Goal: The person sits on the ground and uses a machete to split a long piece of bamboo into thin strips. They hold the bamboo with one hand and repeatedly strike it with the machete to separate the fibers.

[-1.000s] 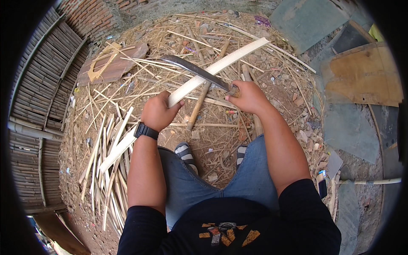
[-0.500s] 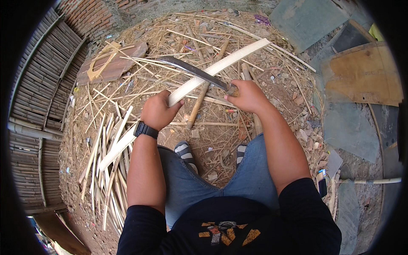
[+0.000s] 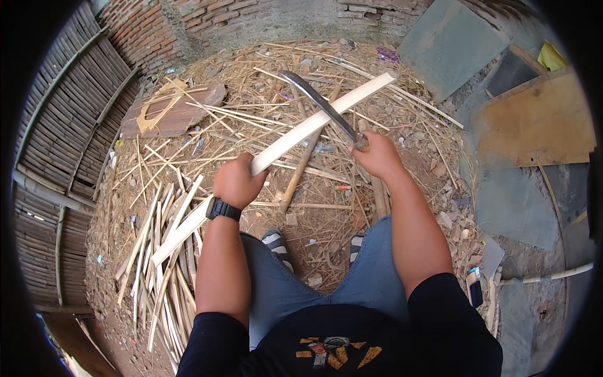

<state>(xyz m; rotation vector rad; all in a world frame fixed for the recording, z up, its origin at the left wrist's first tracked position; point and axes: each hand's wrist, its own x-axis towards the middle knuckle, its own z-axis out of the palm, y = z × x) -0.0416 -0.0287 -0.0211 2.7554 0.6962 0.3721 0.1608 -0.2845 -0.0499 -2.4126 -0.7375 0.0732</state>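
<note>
A long pale bamboo strip runs slantwise from the lower left to the far right. My left hand, with a dark watch on its wrist, is closed round the strip below its middle. My right hand grips the handle of a machete. Its dark, curved blade crosses the strip above my left hand, the tip pointing to the far left. Whether the edge bites into the strip cannot be made out. The strip's lower end lies over a heap of split bamboo strips at my left.
Bamboo poles and thin slivers litter the dirt ahead of my feet. A brown board lies at the far left beside a bamboo-slat wall. Grey sheets and a tan panel lean at the right. A brick wall stands behind.
The machete has moved right and its blade now points more away from me. My right hand has shifted right and slightly nearer. My left hand keeps its grip on the strip; the view has tilted up.
</note>
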